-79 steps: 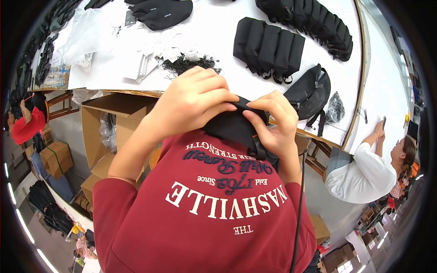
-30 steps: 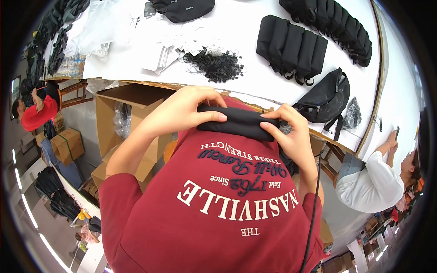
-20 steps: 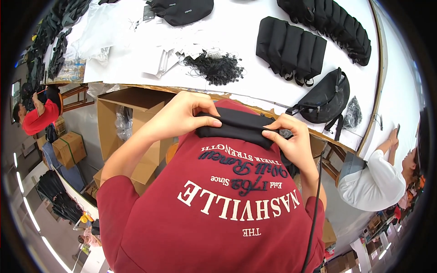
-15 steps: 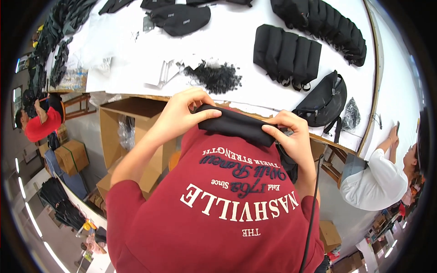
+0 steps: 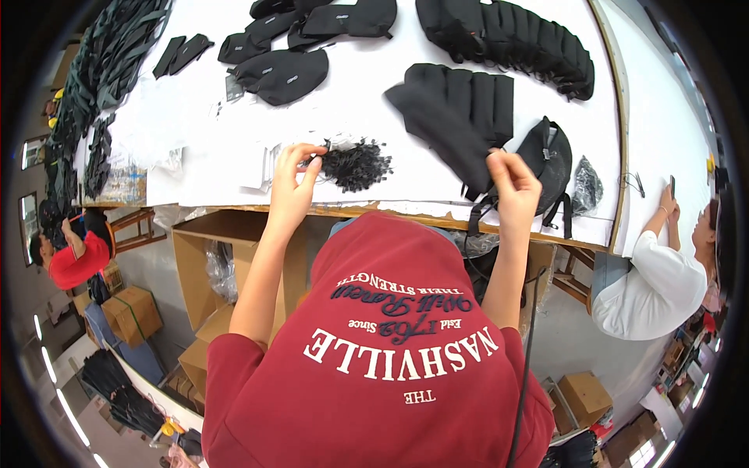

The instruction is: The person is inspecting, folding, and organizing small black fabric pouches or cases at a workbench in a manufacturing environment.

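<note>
My right hand [image 5: 515, 181] pinches one end of a folded black fabric pouch [image 5: 441, 129], which stretches up and left over the table and is smeared by motion. Under it lies a row of black rolled pouches [image 5: 488, 97]. At the left edge of a pile of small black pieces [image 5: 357, 165], my left hand [image 5: 295, 183] has its thumb and forefinger drawn together. Whatever is between those fingertips is too small to make out. Just right of my right hand rests a black waist bag [image 5: 550, 156] with a zip and strap.
A longer row of black pouches [image 5: 523, 43] lies at the back right. Flat black bags [image 5: 285, 74] are spread at the back left, near heaped dark straps [image 5: 109, 58]. A clear plastic packet [image 5: 587, 186] sits near the right edge. Cardboard boxes [image 5: 246, 257] stand below the table.
The black pouch has left my left hand and swung up and right over the table in my right hand. My left hand has gone forward to the pile of small black pieces.
</note>
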`<state>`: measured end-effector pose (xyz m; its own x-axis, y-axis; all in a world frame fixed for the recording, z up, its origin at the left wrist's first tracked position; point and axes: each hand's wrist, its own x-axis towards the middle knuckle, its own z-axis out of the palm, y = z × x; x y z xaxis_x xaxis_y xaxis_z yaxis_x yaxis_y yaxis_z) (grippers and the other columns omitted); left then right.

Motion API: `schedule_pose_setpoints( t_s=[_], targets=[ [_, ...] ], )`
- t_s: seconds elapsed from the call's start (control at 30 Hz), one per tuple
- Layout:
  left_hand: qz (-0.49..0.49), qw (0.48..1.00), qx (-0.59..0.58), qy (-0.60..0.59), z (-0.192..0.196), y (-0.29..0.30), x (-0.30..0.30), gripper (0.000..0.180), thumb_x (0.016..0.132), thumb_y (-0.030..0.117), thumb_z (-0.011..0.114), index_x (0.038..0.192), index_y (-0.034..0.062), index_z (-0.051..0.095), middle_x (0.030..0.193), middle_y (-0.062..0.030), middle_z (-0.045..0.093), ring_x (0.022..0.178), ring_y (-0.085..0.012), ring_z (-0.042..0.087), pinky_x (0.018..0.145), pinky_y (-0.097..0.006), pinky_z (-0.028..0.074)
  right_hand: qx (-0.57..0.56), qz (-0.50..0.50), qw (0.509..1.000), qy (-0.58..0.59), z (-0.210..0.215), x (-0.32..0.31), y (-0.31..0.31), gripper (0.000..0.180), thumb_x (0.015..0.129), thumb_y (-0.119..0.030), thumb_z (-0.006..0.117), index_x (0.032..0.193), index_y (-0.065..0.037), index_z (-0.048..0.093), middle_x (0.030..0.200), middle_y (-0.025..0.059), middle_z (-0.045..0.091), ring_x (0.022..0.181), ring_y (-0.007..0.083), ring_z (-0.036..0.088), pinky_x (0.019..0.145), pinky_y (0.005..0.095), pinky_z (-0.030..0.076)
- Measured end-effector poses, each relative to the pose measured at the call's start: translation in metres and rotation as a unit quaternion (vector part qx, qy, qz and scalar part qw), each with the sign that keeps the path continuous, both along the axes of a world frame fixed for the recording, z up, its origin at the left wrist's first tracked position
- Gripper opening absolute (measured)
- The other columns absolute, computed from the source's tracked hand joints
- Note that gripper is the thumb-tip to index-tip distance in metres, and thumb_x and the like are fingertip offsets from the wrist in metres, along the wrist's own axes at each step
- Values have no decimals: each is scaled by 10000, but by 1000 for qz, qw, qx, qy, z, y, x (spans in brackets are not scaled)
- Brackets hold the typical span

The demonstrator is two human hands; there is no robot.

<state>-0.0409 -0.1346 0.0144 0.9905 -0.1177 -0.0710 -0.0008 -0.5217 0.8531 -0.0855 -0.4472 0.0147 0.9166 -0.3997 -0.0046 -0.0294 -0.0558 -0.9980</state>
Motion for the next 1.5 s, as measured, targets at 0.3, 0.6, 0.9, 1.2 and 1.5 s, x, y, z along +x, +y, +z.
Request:
schedule_pose_setpoints(
  t_s=[0.3, 0.6, 0.9, 1.2, 1.5],
  targets=[
    [59, 974, 214, 43, -107, 39, -12, 302, 778, 202, 679, 1023, 61, 575, 934, -90, 569, 771, -221, 557, 696, -335, 449, -43, -278, 958, -51, -110, 58, -100, 241, 850, -185, 664, 945, 36, 665, 831, 57, 667, 755, 109, 616, 706, 215, 472],
    [60, 972, 213, 75, -130, 30, -27, 186, 752, 182, 689, 838, 49, 592, 769, -108, 582, 723, -280, 581, 647, -367, 451, -282, -244, 924, 88, -116, 57, -100, 228, 844, -234, 634, 905, -17, 668, 754, 109, 679, 682, 197, 657, 644, 296, 498],
    [8, 977, 210, 23, -140, 30, -24, 174, 762, 147, 694, 790, 16, 583, 758, -85, 579, 678, -216, 562, 636, -327, 445, -280, -125, 943, 131, -108, 53, -98, 382, 824, -253, 657, 1107, -10, 575, 985, 149, 639, 907, 245, 622, 784, 343, 477],
    [-10, 959, -227, 168, -27, -18, -8, 105, 856, 99, 613, 885, 8, 568, 765, -41, 611, 715, -91, 574, 667, -235, 464, -36, 229, 971, 57, -47, 19, 25, 220, 867, -165, 608, 1038, -26, 619, 796, 41, 623, 706, 119, 568, 648, 234, 444],
    [-123, 942, -230, 212, 28, -35, -8, 170, 832, 107, 634, 951, 24, 546, 810, -23, 592, 741, -87, 569, 703, -234, 447, 52, 367, 929, 16, -14, 14, 97, 296, 880, -138, 567, 1157, -54, 506, 720, 43, 579, 635, 140, 535, 609, 266, 435]
  ],
)
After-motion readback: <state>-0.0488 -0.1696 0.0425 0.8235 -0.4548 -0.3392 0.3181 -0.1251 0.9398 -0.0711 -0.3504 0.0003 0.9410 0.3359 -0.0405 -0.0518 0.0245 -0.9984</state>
